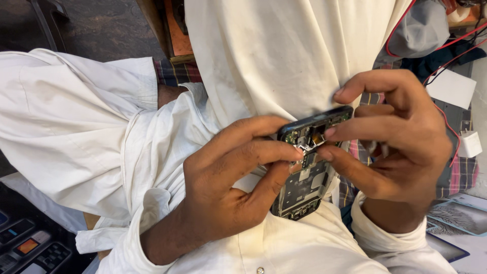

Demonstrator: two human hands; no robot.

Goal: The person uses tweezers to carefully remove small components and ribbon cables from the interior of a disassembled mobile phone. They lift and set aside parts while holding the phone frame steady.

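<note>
head view
fingers: left hand [228, 187] fingers [264, 152] curled in tight, tips pinched at a small silver part [307, 147] on the phone [309, 167]; thumb underneath against the phone's edge. Right hand [401, 137] fingers [355, 129] wrapped narrow round the phone's top end, two fingertips pressing on the open inside.
phone: back cover off, dark frame, green board bits and metal shields exposed. Held tilted in both hands, close in front of the person's chest, top end up-right, bottom end down-left over the lap.
silver part: sits in the upper section of the phone, just beside the camera cutout, between both hands' fingertips. Too small to tell exactly what it is.
clothing: white shirt [274, 56] fills most of the frame; white sleeve [76, 122] on the left arm, cuff at the right wrist.
cloth: checked fabric [459, 175] behind the right hand.
wires: red wires [446, 61] running top right, near a white charger block [469, 143] at the right edge.
lower left: several small button phones [30, 248] lying side by side, well apart from the hands.
lower right: printed sheets [456, 215], partly hidden by the right cuff.
</note>
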